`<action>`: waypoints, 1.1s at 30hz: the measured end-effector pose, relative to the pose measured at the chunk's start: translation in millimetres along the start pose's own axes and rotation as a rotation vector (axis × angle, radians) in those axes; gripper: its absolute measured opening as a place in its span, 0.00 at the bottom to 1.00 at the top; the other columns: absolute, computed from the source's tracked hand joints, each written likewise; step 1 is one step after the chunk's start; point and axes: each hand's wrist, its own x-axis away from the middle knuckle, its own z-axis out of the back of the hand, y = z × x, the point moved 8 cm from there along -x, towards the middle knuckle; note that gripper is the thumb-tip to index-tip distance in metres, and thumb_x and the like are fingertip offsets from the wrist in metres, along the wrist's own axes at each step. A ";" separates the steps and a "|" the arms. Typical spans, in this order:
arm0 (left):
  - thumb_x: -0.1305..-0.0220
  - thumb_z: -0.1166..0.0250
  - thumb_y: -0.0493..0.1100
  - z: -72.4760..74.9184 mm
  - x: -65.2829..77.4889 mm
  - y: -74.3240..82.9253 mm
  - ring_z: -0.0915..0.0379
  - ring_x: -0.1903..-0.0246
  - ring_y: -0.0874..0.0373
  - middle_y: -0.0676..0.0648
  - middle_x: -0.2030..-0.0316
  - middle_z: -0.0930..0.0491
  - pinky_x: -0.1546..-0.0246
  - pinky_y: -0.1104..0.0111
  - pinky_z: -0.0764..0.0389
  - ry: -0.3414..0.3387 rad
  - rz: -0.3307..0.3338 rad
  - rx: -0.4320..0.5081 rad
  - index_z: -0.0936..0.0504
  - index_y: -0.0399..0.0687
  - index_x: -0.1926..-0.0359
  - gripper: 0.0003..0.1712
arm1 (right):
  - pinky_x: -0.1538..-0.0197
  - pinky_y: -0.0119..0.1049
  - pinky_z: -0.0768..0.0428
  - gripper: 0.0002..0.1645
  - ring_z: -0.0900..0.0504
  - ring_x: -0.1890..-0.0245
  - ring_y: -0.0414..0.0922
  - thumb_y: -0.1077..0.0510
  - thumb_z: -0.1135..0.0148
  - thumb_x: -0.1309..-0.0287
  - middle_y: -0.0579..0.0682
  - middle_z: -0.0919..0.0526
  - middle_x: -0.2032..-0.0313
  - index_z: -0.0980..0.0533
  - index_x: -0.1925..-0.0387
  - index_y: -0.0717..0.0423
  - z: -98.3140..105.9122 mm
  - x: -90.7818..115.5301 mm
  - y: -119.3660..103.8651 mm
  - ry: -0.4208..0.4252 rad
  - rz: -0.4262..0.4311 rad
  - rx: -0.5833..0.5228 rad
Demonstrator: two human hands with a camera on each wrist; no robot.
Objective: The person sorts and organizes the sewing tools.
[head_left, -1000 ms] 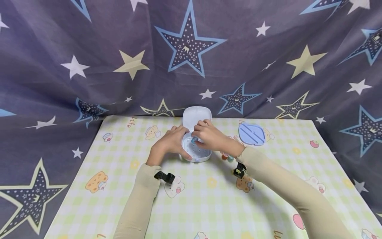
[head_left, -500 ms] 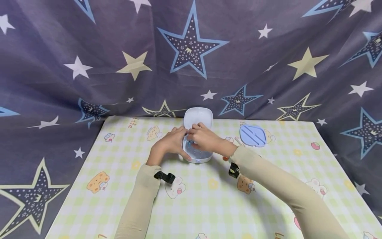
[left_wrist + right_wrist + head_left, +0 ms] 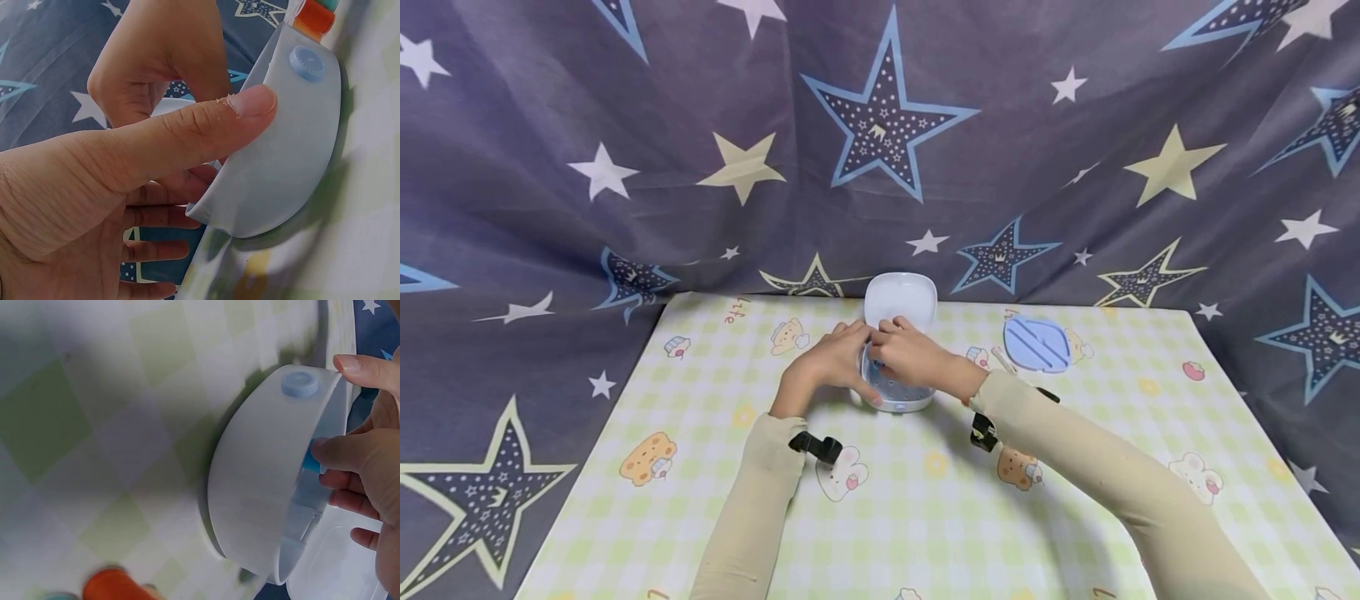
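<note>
A small white box [image 3: 901, 407] with a pale blue button on its front stands at the table's far side, its hinged lid [image 3: 901, 298] raised. My left hand [image 3: 832, 360] grips the box's left side. In the left wrist view its thumb presses over the rim of the box [image 3: 281, 156]. My right hand [image 3: 910, 357] reaches inside from the right. Seen from the right wrist, its thumb and fingers pinch a bright blue thread spool [image 3: 311, 461] within the box, near the left hand's thumb. From above, the right hand hides the spool.
A light blue divided tray [image 3: 1037, 343] lies to the right of the box. An orange thread spool [image 3: 115, 586] stands on the table by the box, with a teal one beside it. A starry curtain [image 3: 880, 150] hangs behind the checked tablecloth [image 3: 842, 542].
My right hand has moved slightly left and down into the box with the blue spool, which has gone out of sight in the head view. The left hand keeps its hold.
</note>
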 end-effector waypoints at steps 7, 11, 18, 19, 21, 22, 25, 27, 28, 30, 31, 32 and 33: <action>0.77 0.21 0.67 -1.3 -0.6 -0.1 0.40 0.48 0.51 0.51 0.43 0.34 0.43 0.55 0.33 -0.006 0.007 0.004 0.40 0.53 0.34 0.66 | 0.50 0.43 0.33 0.11 0.29 0.58 0.47 0.54 0.34 0.48 0.48 0.19 0.58 0.19 0.61 0.51 -0.8 -0.3 -2.0 0.016 0.006 0.001; 0.77 0.21 0.67 -2.3 -0.6 -0.5 0.40 0.46 0.51 0.52 0.41 0.35 0.43 0.54 0.34 -0.006 0.007 0.007 0.41 0.53 0.33 0.67 | 0.50 0.43 0.33 0.11 0.29 0.58 0.47 0.54 0.34 0.47 0.48 0.19 0.58 0.18 0.60 0.51 -2.1 0.3 -2.2 0.021 0.005 0.007; 0.77 0.21 0.66 -2.4 0.7 -0.8 0.40 0.47 0.51 0.51 0.43 0.34 0.43 0.54 0.33 0.001 0.007 0.017 0.40 0.53 0.34 0.65 | 0.51 0.43 0.32 0.11 0.29 0.57 0.47 0.55 0.35 0.47 0.48 0.19 0.57 0.19 0.60 0.50 -3.5 0.6 -2.9 0.029 0.002 0.015; 0.77 0.21 0.66 -2.5 0.9 -0.9 0.40 0.47 0.51 0.51 0.43 0.34 0.43 0.54 0.33 0.001 0.008 0.016 0.40 0.53 0.34 0.65 | 0.51 0.43 0.32 0.11 0.29 0.57 0.47 0.55 0.35 0.47 0.48 0.19 0.57 0.19 0.60 0.50 -3.7 0.6 -2.8 0.031 0.001 0.014; 0.76 0.21 0.65 -2.5 1.2 -1.0 0.40 0.47 0.51 0.51 0.43 0.34 0.43 0.54 0.33 0.000 0.011 0.017 0.40 0.53 0.34 0.65 | 0.51 0.43 0.32 0.11 0.29 0.58 0.47 0.55 0.34 0.47 0.48 0.19 0.57 0.19 0.60 0.51 -4.2 0.6 -2.8 0.034 0.001 0.010; 0.76 0.21 0.66 -2.6 1.3 -0.9 0.40 0.47 0.51 0.51 0.43 0.34 0.43 0.54 0.33 -0.001 0.011 0.017 0.40 0.53 0.34 0.65 | 0.51 0.43 0.33 0.11 0.29 0.58 0.47 0.55 0.34 0.47 0.48 0.19 0.57 0.19 0.60 0.51 -4.7 0.6 -2.7 0.034 0.002 0.009; 0.76 0.21 0.65 -2.1 1.7 -0.3 0.40 0.47 0.51 0.51 0.41 0.35 0.43 0.54 0.34 -0.006 0.011 0.024 0.40 0.52 0.34 0.65 | 0.51 0.42 0.33 0.11 0.29 0.58 0.47 0.54 0.34 0.47 0.48 0.19 0.57 0.18 0.60 0.51 -6.1 0.7 -1.7 0.037 0.003 0.002; 0.76 0.21 0.65 -2.0 1.8 -0.3 0.41 0.46 0.51 0.50 0.40 0.35 0.42 0.54 0.34 -0.007 0.011 0.024 0.41 0.51 0.33 0.66 | 0.51 0.42 0.34 0.12 0.30 0.58 0.47 0.54 0.33 0.48 0.48 0.19 0.57 0.18 0.60 0.51 -6.6 1.1 -0.8 0.043 0.004 -0.007; 0.76 0.21 0.65 -2.0 1.6 -0.4 0.41 0.45 0.51 0.50 0.39 0.36 0.42 0.53 0.35 -0.009 0.011 0.025 0.41 0.51 0.33 0.66 | 0.51 0.42 0.34 0.13 0.30 0.58 0.47 0.53 0.33 0.48 0.48 0.19 0.56 0.19 0.60 0.51 -6.5 1.3 -0.2 0.048 0.006 -0.010; 0.76 0.21 0.66 -2.1 1.3 -1.0 0.41 0.44 0.51 0.50 0.38 0.36 0.41 0.53 0.35 -0.010 0.012 0.023 0.41 0.52 0.33 0.66 | 0.52 0.42 0.34 0.14 0.30 0.59 0.46 0.52 0.32 0.49 0.48 0.19 0.56 0.19 0.59 0.51 -5.8 2.1 1.3 0.055 0.005 -0.015; 0.76 0.21 0.66 -2.2 1.3 -1.3 0.42 0.44 0.51 0.50 0.38 0.37 0.40 0.53 0.35 -0.011 0.013 0.023 0.42 0.52 0.33 0.67 | 0.52 0.43 0.34 0.15 0.30 0.59 0.46 0.52 0.32 0.50 0.48 0.19 0.55 0.19 0.59 0.51 -4.5 2.6 1.9 0.062 0.003 -0.024; 0.76 0.21 0.66 -2.4 1.2 -1.9 0.42 0.43 0.51 0.51 0.38 0.37 0.40 0.53 0.36 -0.010 0.014 0.023 0.42 0.53 0.32 0.67 | 0.51 0.43 0.34 0.15 0.30 0.59 0.46 0.52 0.31 0.50 0.48 0.19 0.54 0.19 0.59 0.50 -2.4 3.3 2.4 0.068 0.001 -0.032; 0.77 0.21 0.67 -2.5 1.1 -2.2 0.42 0.44 0.51 0.51 0.38 0.37 0.40 0.53 0.35 -0.010 0.013 0.024 0.42 0.53 0.33 0.67 | 0.51 0.43 0.34 0.16 0.30 0.59 0.47 0.52 0.31 0.50 0.49 0.19 0.54 0.19 0.58 0.51 0.1 3.9 2.9 0.074 -0.003 -0.047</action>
